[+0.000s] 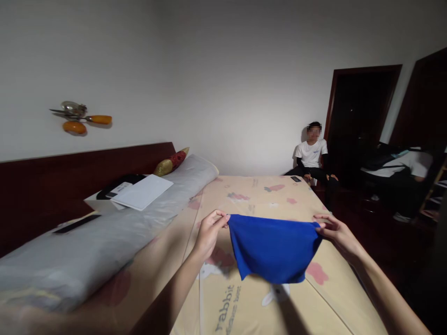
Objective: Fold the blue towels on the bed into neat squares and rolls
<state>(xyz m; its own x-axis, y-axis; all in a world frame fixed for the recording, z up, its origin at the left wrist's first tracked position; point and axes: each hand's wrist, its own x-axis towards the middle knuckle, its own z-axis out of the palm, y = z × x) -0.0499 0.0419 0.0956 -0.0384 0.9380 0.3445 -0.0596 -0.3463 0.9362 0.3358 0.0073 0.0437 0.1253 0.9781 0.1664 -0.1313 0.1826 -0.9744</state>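
Observation:
A blue cloth [272,249] hangs in the air above a beige bed [251,200] printed with pink shapes and the word "rabbit". My left hand [209,230] pinches its upper left corner. My right hand [333,230] pinches its upper right corner. The cloth is stretched between both hands and droops in the middle, its lower edge just above the bed cover.
A long grey wrapped bolster [115,232] lies along the dark headboard [70,181], with white papers [143,190] and a colourful cushion [172,160] near it. One person [312,158] sits at the bed's far corner, another bends over at the right [401,172]. Dark doors [359,116] stand behind.

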